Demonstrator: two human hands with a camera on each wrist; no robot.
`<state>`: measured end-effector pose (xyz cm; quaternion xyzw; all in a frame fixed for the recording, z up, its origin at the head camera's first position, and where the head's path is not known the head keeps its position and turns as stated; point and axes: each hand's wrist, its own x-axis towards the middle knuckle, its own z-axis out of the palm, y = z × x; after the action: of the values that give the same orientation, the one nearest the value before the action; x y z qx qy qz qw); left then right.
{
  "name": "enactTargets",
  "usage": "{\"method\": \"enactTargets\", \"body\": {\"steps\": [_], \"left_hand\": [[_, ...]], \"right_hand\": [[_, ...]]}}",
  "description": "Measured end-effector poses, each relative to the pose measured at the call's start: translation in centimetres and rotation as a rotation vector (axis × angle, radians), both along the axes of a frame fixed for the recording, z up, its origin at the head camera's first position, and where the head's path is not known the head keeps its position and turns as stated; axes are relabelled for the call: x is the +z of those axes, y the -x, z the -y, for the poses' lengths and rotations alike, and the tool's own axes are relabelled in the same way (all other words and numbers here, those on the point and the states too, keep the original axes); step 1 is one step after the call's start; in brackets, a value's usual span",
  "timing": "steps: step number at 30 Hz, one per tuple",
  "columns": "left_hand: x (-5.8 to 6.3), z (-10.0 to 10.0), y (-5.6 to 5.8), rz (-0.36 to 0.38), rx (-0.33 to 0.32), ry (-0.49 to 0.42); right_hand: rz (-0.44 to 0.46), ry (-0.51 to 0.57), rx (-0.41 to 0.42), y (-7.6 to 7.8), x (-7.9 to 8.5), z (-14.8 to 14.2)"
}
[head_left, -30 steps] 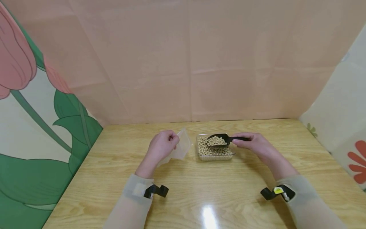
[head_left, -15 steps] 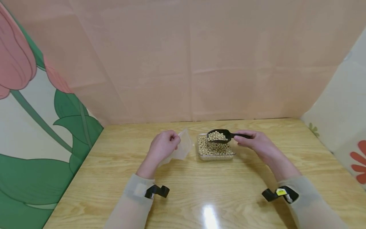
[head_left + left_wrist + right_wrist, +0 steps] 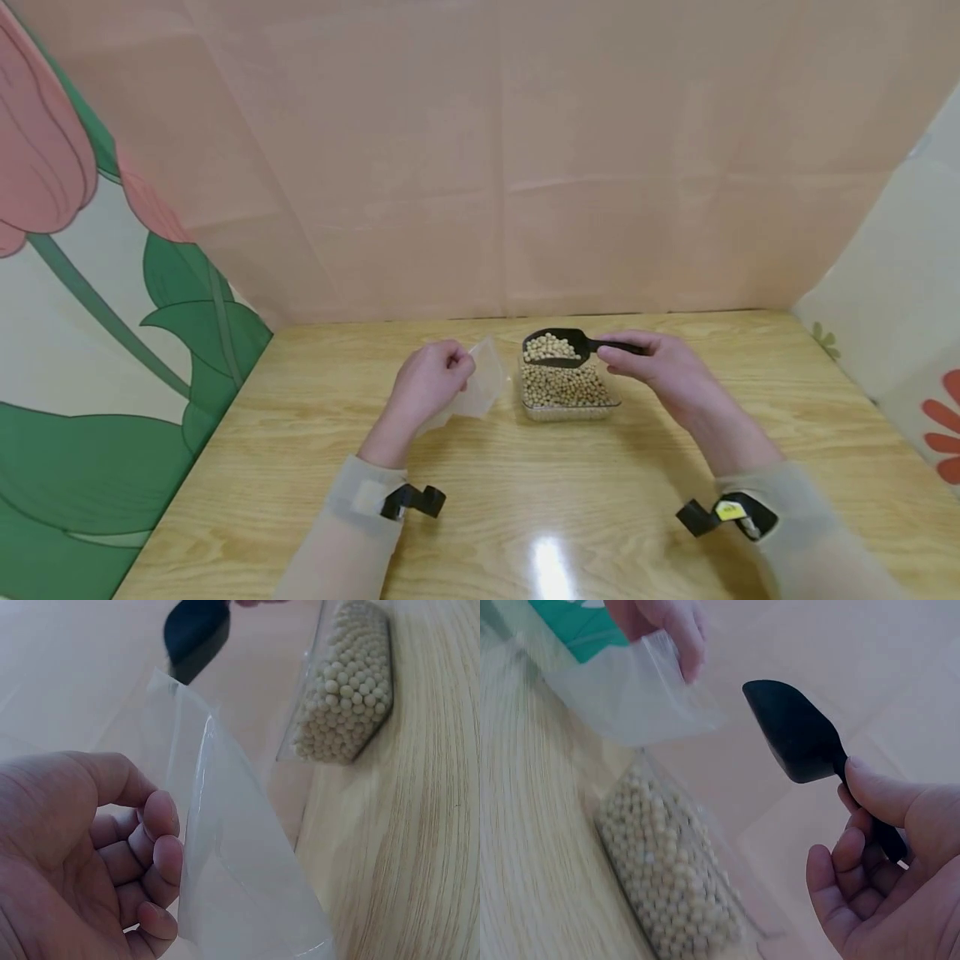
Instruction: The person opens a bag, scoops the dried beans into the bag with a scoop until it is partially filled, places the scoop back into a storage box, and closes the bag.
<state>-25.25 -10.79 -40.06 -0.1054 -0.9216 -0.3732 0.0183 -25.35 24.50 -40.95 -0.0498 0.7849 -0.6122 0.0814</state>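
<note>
My left hand (image 3: 431, 379) pinches the edge of a clear plastic bag (image 3: 232, 862), which hangs with its mouth slightly parted. In my right hand (image 3: 663, 371) is the handle of a black scoop (image 3: 795, 731), pinched between thumb and fingers. Pale round beans (image 3: 551, 347) fill much of the scoop, seen from above. The scoop is held over the back left part of a clear plastic box (image 3: 570, 412), apart from it. More of the same beans (image 3: 352, 690) fill that box, which stands just right of the bag.
The wood-grain table (image 3: 487, 517) carries the box. A pink-beige sheet (image 3: 495, 167) rises behind the table's back edge, and a flower-patterned panel (image 3: 82, 333) stands at the left. Another patterned panel (image 3: 900, 275) is on the right.
My right hand has lifted the loaded scoop up out of the beans and moved it left toward the bag. The left hand and the bag have stayed nearly still.
</note>
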Motion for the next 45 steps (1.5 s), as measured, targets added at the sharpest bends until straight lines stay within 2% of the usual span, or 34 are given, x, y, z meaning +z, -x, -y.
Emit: {"method": "enactTargets", "body": {"steps": [7,16,26,31,38,45], "left_hand": [[0.0,-0.2,0.2,-0.02,0.008,0.008],[-0.2,-0.4,0.2,-0.03,-0.009,0.0],[-0.1,-0.3,0.3,-0.026,-0.01,0.029],[0.1,-0.3,0.2,-0.017,-0.018,0.02],[0.3,-0.2,0.0,-0.007,-0.028,0.017],[0.6,-0.1,-0.1,0.001,-0.013,0.018]], "right_hand": [[-0.034,0.005,0.031,0.0,0.4,2.4],[-0.044,-0.061,0.046,0.2,0.1,4.7],[-0.044,-0.192,0.015,0.2,0.2,5.8],[-0.112,-0.265,0.013,-0.4,0.5,6.4],[-0.268,-0.367,0.012,-1.0,0.8,7.0],[-0.379,-0.453,0.009,-1.6,1.3,7.5]]}}
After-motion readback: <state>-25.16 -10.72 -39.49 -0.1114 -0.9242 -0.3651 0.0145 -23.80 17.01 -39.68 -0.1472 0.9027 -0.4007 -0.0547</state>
